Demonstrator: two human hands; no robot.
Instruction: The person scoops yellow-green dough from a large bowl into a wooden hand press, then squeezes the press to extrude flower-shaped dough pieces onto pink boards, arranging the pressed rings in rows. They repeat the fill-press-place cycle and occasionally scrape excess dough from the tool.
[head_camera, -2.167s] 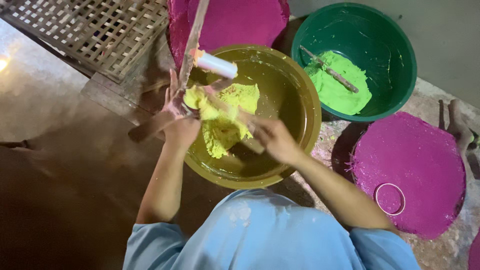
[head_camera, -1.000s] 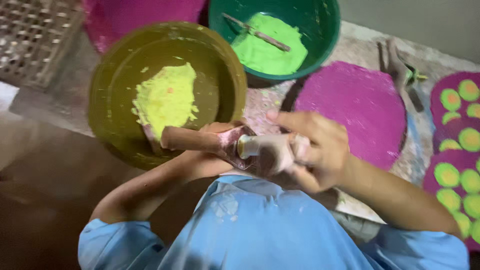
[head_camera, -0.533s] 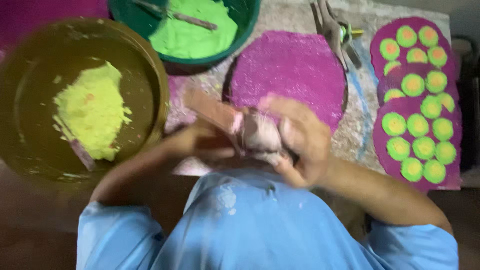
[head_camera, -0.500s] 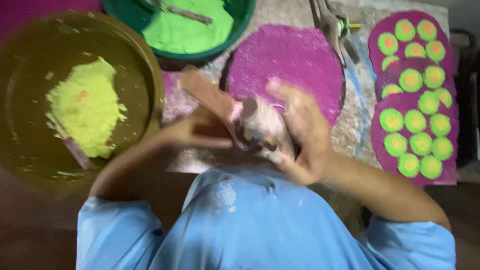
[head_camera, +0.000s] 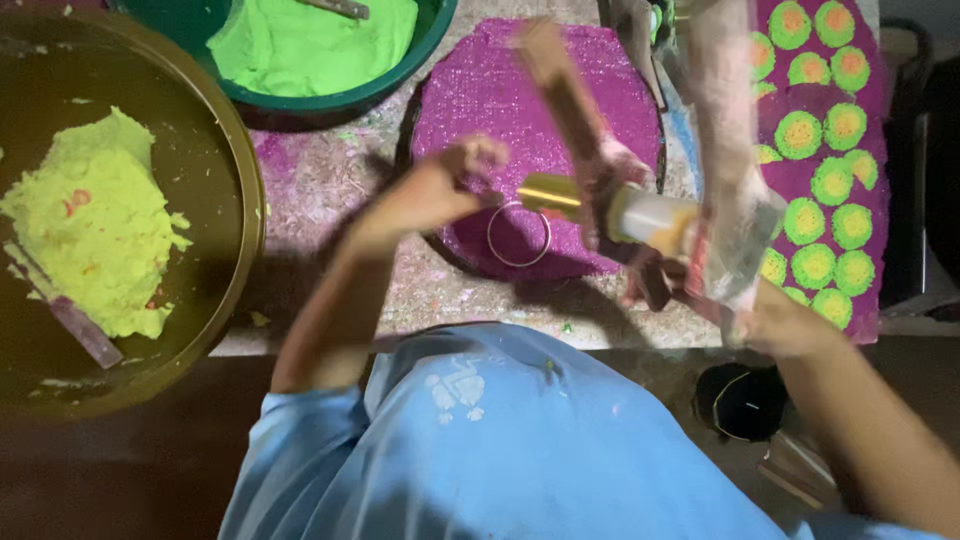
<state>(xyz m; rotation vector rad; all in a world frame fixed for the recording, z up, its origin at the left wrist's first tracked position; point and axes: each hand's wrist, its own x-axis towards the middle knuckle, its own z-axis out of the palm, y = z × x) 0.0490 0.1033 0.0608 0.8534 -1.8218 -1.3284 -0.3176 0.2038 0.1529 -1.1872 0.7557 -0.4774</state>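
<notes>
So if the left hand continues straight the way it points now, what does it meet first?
Probably the metal ring on the round purple mat, just ahead of the left hand; depth is unclear.

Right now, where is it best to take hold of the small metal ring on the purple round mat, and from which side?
Pinch the metal ring at its thin rim from above. It lies flat on the purple mat, so only the top edge is free; the left hand is nearest.

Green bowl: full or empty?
Partly full. The green bowl holds a mound of bright green paste with a stick lying in it; its top is cropped.
</notes>
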